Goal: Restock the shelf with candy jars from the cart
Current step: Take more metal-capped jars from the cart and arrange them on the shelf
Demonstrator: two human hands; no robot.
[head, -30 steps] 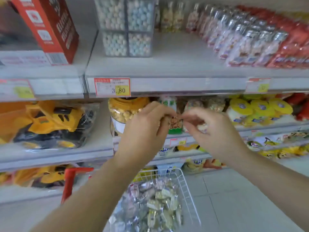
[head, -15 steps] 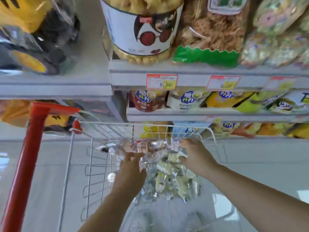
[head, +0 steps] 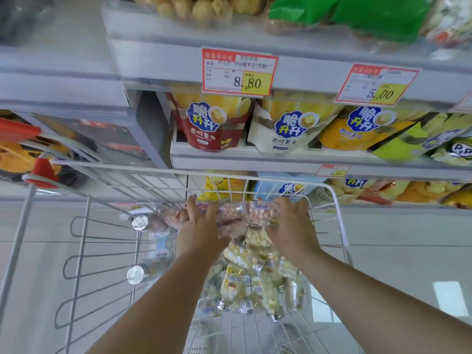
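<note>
While both arms reach down into the wire cart point(head: 337, 208), the left hand point(head: 201, 226) lies over a cluster of pink candy jars point(head: 255, 213) at the far end of the basket, its fingers curled down around them. The right hand point(head: 291, 226) grips the same cluster from the right, fingers bent over a jar with a barcode label. Nearer, under the wrists, a heap of yellow candy jars point(head: 258, 279) fills the basket, lying every which way. Left of the left hand, two more jars show their silver caps point(head: 139, 222). Beyond the cart's far rim stands the shelf point(head: 293, 162), with red point(head: 209, 123), white point(head: 286, 129) and yellow snack bags standing upright on it. Above them, price tags reading 8.80 point(head: 238, 71) and 5.00 point(head: 375, 84) hang on the next shelf's edge.
</note>
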